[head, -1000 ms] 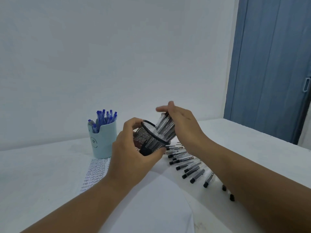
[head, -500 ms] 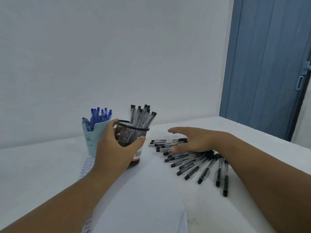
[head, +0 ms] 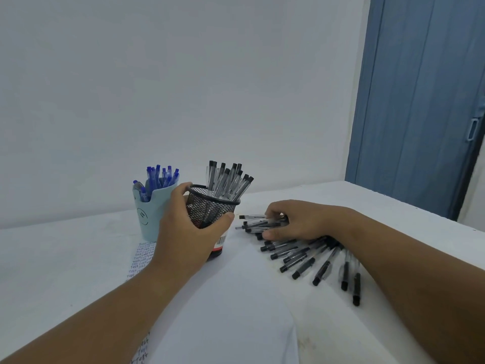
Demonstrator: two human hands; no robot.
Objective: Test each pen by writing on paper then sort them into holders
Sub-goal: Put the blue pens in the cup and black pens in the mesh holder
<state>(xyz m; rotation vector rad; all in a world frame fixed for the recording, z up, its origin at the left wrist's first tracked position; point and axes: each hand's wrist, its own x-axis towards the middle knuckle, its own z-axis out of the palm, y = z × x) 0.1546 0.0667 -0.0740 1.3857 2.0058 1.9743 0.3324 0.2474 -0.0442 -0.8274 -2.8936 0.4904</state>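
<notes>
Nearest the camera: two bare forearms reaching forward over a white desk [head: 65, 258]. Between them, a blank white sheet [head: 225, 306] lying flat; under its left edge, a second sheet of paper [head: 143, 254] filled with rows of small blue handwriting.

On the right, a fan of loose black pens [head: 309, 258] spread flat on the desk, caps pointing mostly toward the camera and left, some tucked under the right forearm. At the far end of that fan, the right hand [head: 296, 222], palm down, fingers curled over a small bunch of those pens and thumb pressed against their near side: a grip closing round several at once.

To the left, the left hand [head: 183, 232] wrapped round a black mesh holder [head: 210, 206], thumb on its right side, fingers curled on its left near the rim. Holder upright on the desk, barcode sticker showing low on its side, packed with black-capped pens [head: 228, 179] standing caps up.

Just beside it, further left and touching or nearly touching the left hand's knuckles, a pale blue cup [head: 149, 214] with a drawn face, holding blue pens [head: 160, 177].

Beyond, a plain white wall [head: 183, 74]; far right, a blue door [head: 420, 101].
</notes>
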